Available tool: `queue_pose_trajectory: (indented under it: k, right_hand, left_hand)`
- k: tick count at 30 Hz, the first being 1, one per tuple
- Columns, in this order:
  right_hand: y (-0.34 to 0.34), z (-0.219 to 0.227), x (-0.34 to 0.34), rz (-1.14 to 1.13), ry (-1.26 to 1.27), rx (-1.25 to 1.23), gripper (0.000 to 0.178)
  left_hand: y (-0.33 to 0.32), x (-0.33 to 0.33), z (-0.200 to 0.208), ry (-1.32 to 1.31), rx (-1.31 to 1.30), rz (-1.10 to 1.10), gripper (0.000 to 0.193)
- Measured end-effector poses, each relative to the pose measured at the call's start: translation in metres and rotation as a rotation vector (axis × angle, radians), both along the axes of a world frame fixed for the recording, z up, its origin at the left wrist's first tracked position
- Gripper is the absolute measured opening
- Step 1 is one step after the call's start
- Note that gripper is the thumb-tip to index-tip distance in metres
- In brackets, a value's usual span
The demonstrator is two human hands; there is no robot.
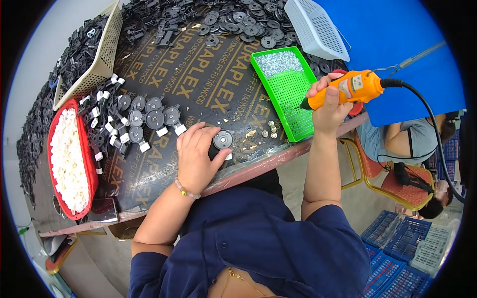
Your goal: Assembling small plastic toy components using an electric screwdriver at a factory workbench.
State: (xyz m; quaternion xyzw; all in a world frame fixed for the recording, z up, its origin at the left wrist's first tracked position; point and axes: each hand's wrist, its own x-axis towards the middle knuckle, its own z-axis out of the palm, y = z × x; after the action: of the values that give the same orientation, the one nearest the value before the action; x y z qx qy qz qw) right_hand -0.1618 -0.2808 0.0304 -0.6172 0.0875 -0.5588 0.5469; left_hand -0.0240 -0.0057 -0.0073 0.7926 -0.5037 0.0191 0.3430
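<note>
My left hand (195, 158) presses down on a black round part (222, 139) on the near edge of the table (208, 84), fingers curled over its left side. My right hand (328, 107) is clenched around an orange driver (348, 88), raised above the near right corner of the green tray (285, 97), tip pointing left. The tray holds a heap of small screws (278, 63) at its far end. A few loose washers (271, 130) lie just right of the part. Left of it sit assembled parts (149, 119), and further left a red basket (69, 159) of white pieces.
</note>
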Motion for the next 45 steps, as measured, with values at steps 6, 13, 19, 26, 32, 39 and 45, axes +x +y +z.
queue_pose_trajectory:
  k: [6,13,19,26,32,39,45]
  right_hand:
    - [0.022,0.029,-0.010,0.057,-0.098,0.006,0.062]
    - [0.100,0.034,0.019,0.470,-0.111,-0.011,0.071]
    - [0.123,0.015,0.041,0.676,-0.046,0.080,0.070]
    - [0.127,0.012,0.046,0.640,-0.035,0.120,0.071]
    - [0.128,0.013,0.047,0.622,-0.066,0.102,0.070]
    - [0.129,0.016,0.048,0.628,-0.012,0.113,0.069]
    - [0.129,0.011,0.053,0.680,0.034,0.015,0.060]
  left_hand:
    - [0.000,0.000,0.000,0.017,0.000,-0.004,0.054]
    - [0.000,0.002,-0.002,-0.004,0.016,-0.011,0.059]
    - [0.000,0.003,-0.003,-0.029,0.005,0.001,0.058]
    - [0.001,0.003,-0.003,-0.026,-0.008,-0.014,0.057]
    - [0.001,0.003,-0.003,-0.037,-0.021,-0.008,0.057]
    - [0.000,0.003,-0.002,-0.027,-0.018,-0.015,0.057]
    - [0.001,0.004,-0.004,-0.026,-0.007,-0.026,0.054]
